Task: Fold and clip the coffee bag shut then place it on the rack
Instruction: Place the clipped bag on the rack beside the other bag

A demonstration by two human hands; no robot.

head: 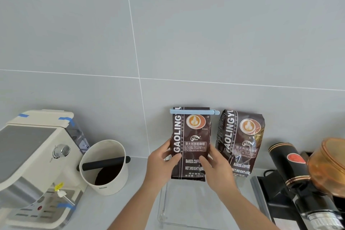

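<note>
A dark brown coffee bag (192, 136) stands upright against the grey tiled wall, its folded top held shut by a light blue clip (194, 111). My left hand (161, 164) grips the bag's left edge, thumb across the front. My right hand (217, 170) holds its right lower side. The bag's bottom rests at the back of a clear acrylic rack (164, 209), whose front edge shows between my forearms.
A second coffee bag (240, 142) leans on the wall just right of the first. A black grinder (291, 172) with an amber hopper (328, 164) stands at far right. A cream knock box (104, 166) and espresso machine (31, 160) sit on the left.
</note>
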